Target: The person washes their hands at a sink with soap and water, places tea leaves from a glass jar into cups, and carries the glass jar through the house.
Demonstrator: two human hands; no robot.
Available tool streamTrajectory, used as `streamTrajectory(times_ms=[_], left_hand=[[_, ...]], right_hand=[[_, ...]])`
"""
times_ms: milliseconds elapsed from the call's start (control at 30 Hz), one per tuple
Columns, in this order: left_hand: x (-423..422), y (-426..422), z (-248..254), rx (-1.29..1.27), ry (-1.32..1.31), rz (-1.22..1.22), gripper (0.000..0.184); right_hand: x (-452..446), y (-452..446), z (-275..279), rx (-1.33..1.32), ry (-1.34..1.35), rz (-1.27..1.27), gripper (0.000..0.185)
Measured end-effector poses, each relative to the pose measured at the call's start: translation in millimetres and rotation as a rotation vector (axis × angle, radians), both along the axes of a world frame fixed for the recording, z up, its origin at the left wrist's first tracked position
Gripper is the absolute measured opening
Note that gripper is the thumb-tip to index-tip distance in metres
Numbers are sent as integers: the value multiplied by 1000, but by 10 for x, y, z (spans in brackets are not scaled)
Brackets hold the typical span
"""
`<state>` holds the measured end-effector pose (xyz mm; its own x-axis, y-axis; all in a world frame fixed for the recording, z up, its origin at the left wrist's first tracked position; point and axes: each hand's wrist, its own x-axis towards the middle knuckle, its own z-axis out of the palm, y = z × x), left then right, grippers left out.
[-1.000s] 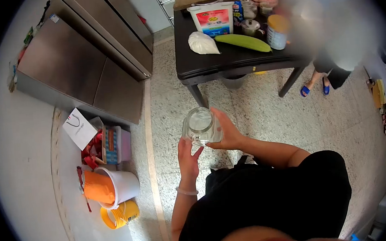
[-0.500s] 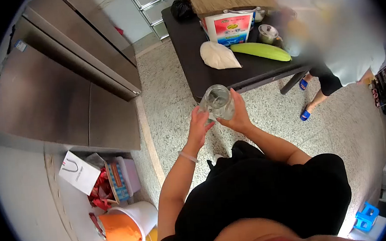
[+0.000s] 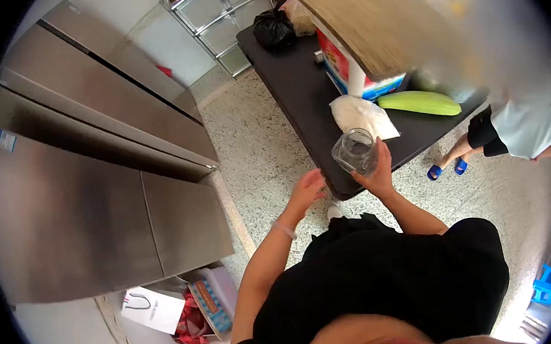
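My right hand (image 3: 376, 174) grips a clear glass jar (image 3: 350, 156) from its right side. The jar has no lid on it and looks empty; it is over the near corner of a dark table (image 3: 306, 108). Apart from the jar, to its left, my left hand (image 3: 307, 190) holds nothing, its fingers apart. Just beyond the jar lies a white bag (image 3: 360, 115) on the table. A green gourd-like vegetable (image 3: 420, 103) rests to the right of that bag.
A bucket with a printed label (image 3: 345, 69) stands under a wooden board (image 3: 360, 16). A black plastic bag (image 3: 274, 30) sits at the table's far left. A steel refrigerator (image 3: 77, 207) is on the left. Another person (image 3: 518, 127) stands at the right, partly blurred.
My left hand has let go of the jar. My right hand has carried the jar forward and right, over the table's corner. The view has shifted, and the other person has moved right.
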<state>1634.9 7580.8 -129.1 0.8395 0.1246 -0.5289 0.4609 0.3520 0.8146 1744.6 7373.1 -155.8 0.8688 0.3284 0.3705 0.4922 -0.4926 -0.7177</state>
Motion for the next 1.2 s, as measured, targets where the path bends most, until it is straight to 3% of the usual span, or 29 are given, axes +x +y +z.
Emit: streamTrajectory(times_ms=[100,167,200,267,300,400,500,533,600,633,667,733,800,833,867,900,967,1033,1067,1100,1133,1167,1200], left_hand=[[-377,708,-448,86,-33,222,34],[-797,1063,-786,-121,21,606,25],[-1070,1263,-993,-159,67,726,25],[-1751,1525,-1524,-56,246,711,24],[-2086,1655,-1783,132,368,539,23],[-2740,2072,-2240,963,563,-401,22],[-2774,2814,-2483,1019,517,-543,21],[-2669,3129,-2554,1018,468,-529,20],[-2357,3774,-2799,994,363,-471,20],[-2184,4120,-2970,925,216,-350,20],[-1990,4478,-3215,764,-8,-185,19],[-1528,5133,-3553,407,-375,48,19],[-928,5500,-3223,159,-125,385,21],[-718,5495,-2829,79,-53,471,20],[-491,5472,-2368,-3,16,567,19],[-259,5443,-1888,-82,79,671,18],[-218,5475,-2412,193,-133,441,17],[-131,5587,-3119,80,-62,188,16],[12,5486,-2726,-437,83,367,13],[107,5357,-2579,-410,95,385,13],[166,5267,-2775,-138,12,271,15],[266,5283,-2753,-53,31,243,16],[419,5273,-2499,31,53,215,17]], right_hand=[[80,133,53,-35,75,-42,104],[102,215,118,-126,51,-78,105],[89,243,91,-84,178,-85,106],[55,229,15,-65,75,-91,108],[9,209,-25,-85,132,-131,109],[-86,288,72,-179,199,-231,113],[-131,317,-131,-231,111,-329,110],[-175,390,-191,-296,68,-388,110],[-274,444,-269,-128,126,-460,107],[-397,553,-191,-221,87,-544,106],[-520,668,-106,-314,54,-630,105],[-849,473,-489,-482,104,-746,99],[-1210,409,-692,-707,442,-938,83],[-1225,591,-561,-775,760,-974,78],[-1369,366,-1024,-1068,958,-979,57],[-1391,358,-1218,-1198,1115,-942,52],[-1292,543,-1370,-1235,1262,-722,45],[-1068,902,-1527,-1189,1289,-445,37],[-896,1126,-1585,-1154,1249,-289,34],[-689,1424,-1603,-1121,1189,-114,31],[-442,1742,-1619,-1097,1094,64,29],[-173,2061,-1609,-1091,944,243,27],[117,2421,-1571,-1066,776,361,26]])
